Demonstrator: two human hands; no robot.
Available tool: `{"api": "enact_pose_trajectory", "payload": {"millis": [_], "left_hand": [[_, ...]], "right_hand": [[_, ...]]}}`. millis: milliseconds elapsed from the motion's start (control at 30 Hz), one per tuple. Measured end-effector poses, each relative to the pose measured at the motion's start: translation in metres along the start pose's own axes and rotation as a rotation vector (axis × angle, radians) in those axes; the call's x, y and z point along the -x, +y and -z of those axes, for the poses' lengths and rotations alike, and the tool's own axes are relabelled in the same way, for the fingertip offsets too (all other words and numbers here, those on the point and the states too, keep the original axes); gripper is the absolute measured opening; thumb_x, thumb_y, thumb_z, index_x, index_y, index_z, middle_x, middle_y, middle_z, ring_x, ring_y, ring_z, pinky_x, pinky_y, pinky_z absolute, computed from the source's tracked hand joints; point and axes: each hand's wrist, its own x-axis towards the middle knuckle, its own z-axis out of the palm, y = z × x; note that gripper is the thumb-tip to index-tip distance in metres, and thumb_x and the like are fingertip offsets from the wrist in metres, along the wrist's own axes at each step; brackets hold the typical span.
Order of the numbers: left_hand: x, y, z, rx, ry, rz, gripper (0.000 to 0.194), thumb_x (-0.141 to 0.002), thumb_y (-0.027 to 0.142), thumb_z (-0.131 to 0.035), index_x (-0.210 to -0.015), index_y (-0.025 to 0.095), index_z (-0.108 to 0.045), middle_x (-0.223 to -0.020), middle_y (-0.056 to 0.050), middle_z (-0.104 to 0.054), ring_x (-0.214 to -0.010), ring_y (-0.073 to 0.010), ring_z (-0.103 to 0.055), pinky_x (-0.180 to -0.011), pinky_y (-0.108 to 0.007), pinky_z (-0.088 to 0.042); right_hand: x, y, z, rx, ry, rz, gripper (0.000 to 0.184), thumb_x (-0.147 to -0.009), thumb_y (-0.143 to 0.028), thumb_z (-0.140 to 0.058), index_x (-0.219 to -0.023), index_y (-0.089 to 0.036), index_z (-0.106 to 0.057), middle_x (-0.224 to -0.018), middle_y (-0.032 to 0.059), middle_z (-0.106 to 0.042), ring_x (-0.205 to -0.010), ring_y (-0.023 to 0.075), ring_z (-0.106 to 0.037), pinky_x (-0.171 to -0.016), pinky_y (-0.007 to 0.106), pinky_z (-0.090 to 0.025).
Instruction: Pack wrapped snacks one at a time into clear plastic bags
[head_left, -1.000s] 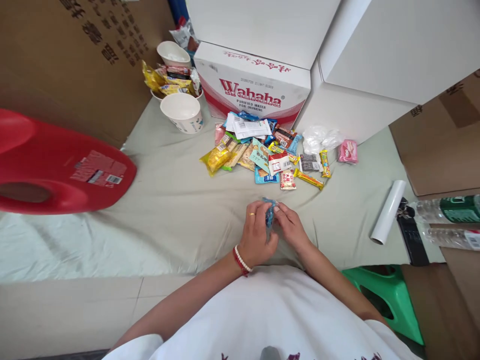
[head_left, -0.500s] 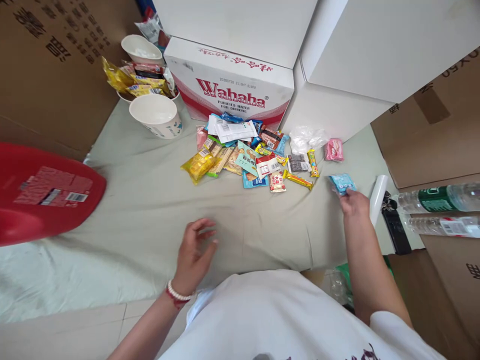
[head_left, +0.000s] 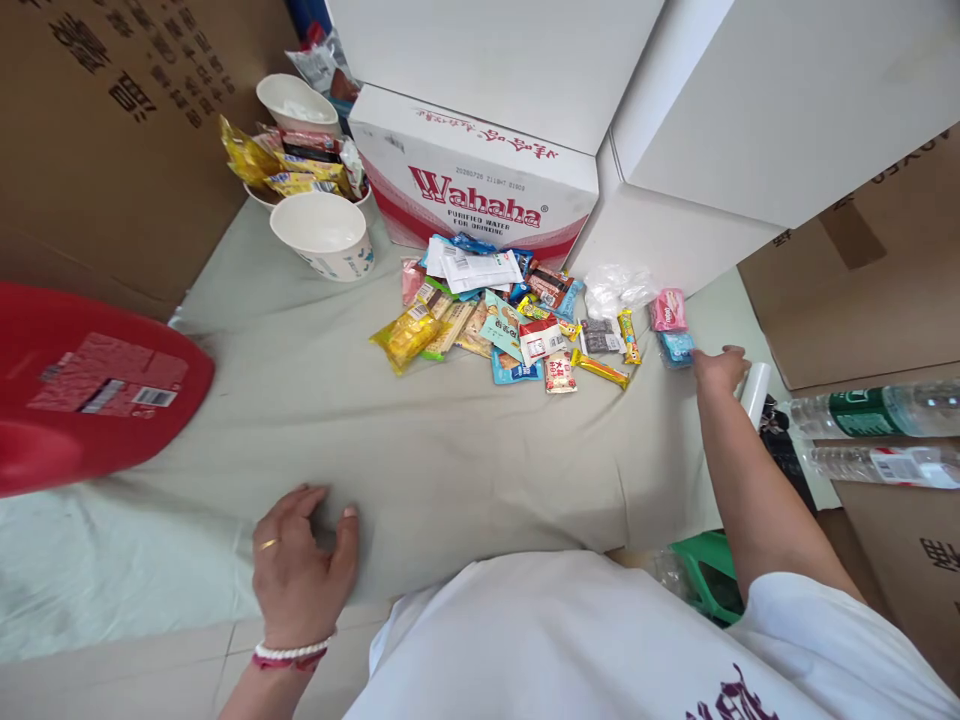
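My left hand [head_left: 304, 565] is open near the table's front edge, palm down, thumb apart from curved fingers, with nothing in it. At the far right, my right hand [head_left: 720, 370] is also open, its fingers spread just right of a small blue packet [head_left: 677, 348]. That packet lies on the cloth directly in front of a pink packet [head_left: 667, 310]. To their left spreads a loose heap of wrapped snacks, among them a yellow stick packet [head_left: 600, 369], a red-and-white packet [head_left: 559, 372] and a pale green packet [head_left: 504, 325].
A white paper tub [head_left: 322, 235] stands back left, before another filled with snacks. Behind the heap is a Wahaha water carton [head_left: 472, 195]. A red container [head_left: 97, 390] sits at left. A white roll [head_left: 754, 395] and plastic bottles [head_left: 870, 412] lie right; crumpled clear plastic [head_left: 619, 290] is behind.
My right hand has set the blue packet down by the pink one, let go, and moved slightly right. The left hand has shifted left and towards me. The view has turned slightly.
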Motion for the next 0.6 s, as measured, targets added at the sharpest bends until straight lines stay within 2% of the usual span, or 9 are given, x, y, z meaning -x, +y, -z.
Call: {"api": "enact_pose_trajectory", "payload": {"millis": [100, 200, 267, 367, 433, 467, 533, 600], "left_hand": [[0.001, -0.006, -0.006, -0.006, -0.035, -0.057, 0.029, -0.088, 0.036, -0.065, -0.113, 0.02, -0.06, -0.121, -0.017, -0.066, -0.123, -0.0381, -0.061, -0.107, -0.06, -0.047], [0.002, -0.009, -0.006, 0.009, -0.035, -0.083, 0.022, -0.089, 0.032, -0.064, -0.108, 0.021, -0.061, -0.117, -0.015, -0.067, -0.12, -0.0356, -0.063, -0.105, -0.057, -0.049], [0.003, -0.01, -0.004, 0.025, -0.022, -0.1, 0.017, -0.09, 0.03, -0.063, -0.104, 0.022, -0.062, -0.113, -0.014, -0.068, -0.117, -0.0338, -0.064, -0.103, -0.055, -0.05], [0.006, -0.013, -0.004, 0.044, 0.008, -0.121, 0.011, -0.089, 0.027, -0.062, -0.099, 0.021, -0.064, -0.105, -0.011, -0.069, -0.116, -0.0322, -0.065, -0.103, -0.053, -0.052], [0.008, -0.015, -0.006, 0.054, 0.033, -0.133, 0.008, -0.089, 0.024, -0.061, -0.096, 0.021, -0.065, -0.101, -0.01, -0.069, -0.115, -0.0313, -0.066, -0.102, -0.051, -0.052], [0.008, -0.015, -0.007, 0.06, 0.044, -0.141, 0.007, -0.089, 0.022, -0.061, -0.095, 0.021, -0.065, -0.099, -0.009, -0.069, -0.114, -0.0309, -0.067, -0.102, -0.051, -0.052], [0.008, -0.016, -0.008, 0.071, 0.06, -0.156, 0.007, -0.088, 0.02, -0.061, -0.094, 0.022, -0.065, -0.097, -0.008, -0.069, -0.112, -0.0301, -0.067, -0.101, -0.05, -0.053], [0.008, -0.016, -0.009, 0.078, 0.068, -0.163, 0.007, -0.087, 0.019, -0.062, -0.093, 0.022, -0.065, -0.096, -0.007, -0.069, -0.111, -0.0298, -0.068, -0.1, -0.05, -0.054]], "right_hand": [[-0.005, -0.018, -0.009, 0.043, 0.034, 0.089, 0.03, -0.079, -0.013, -0.065, -0.109, -0.015, -0.066, -0.111, 0.0106, -0.065, -0.101, 0.0226, -0.063, -0.095, 0.038, -0.049], [-0.013, -0.046, -0.036, 0.057, -0.029, 0.171, 0.017, -0.078, -0.012, -0.061, -0.092, -0.016, -0.069, -0.089, 0.0036, -0.066, -0.082, 0.0174, -0.062, -0.083, 0.031, -0.05], [-0.017, -0.063, -0.054, 0.077, -0.044, 0.207, 0.016, -0.077, -0.013, -0.062, -0.091, -0.017, -0.069, -0.088, 0.0034, -0.066, -0.08, 0.0176, -0.06, -0.083, 0.032, -0.049], [-0.017, -0.081, -0.069, 0.108, -0.041, 0.297, 0.023, -0.076, -0.018, -0.068, -0.099, -0.019, -0.07, -0.102, 0.0056, -0.065, -0.089, 0.0196, -0.059, -0.09, 0.035, -0.046], [-0.015, -0.087, -0.071, 0.095, -0.068, 0.362, 0.026, -0.074, -0.017, -0.071, -0.1, -0.019, -0.069, -0.112, 0.007, -0.062, -0.094, 0.0201, -0.058, -0.094, 0.036, -0.044], [-0.014, -0.089, -0.071, 0.075, -0.089, 0.379, 0.022, -0.074, -0.017, -0.07, -0.096, -0.018, -0.068, -0.114, 0.0078, -0.061, -0.095, 0.02, -0.057, -0.094, 0.036, -0.043], [-0.013, -0.093, -0.068, 0.018, -0.124, 0.377, 0.007, -0.076, -0.016, -0.067, -0.083, -0.016, -0.064, -0.11, 0.0086, -0.059, -0.092, 0.0187, -0.055, -0.091, 0.035, -0.044], [-0.012, -0.097, -0.061, -0.036, -0.136, 0.369, 0.006, -0.079, -0.018, -0.063, -0.075, -0.017, -0.059, -0.102, 0.0074, -0.058, -0.084, 0.0162, -0.053, -0.083, 0.032, -0.046]]}}
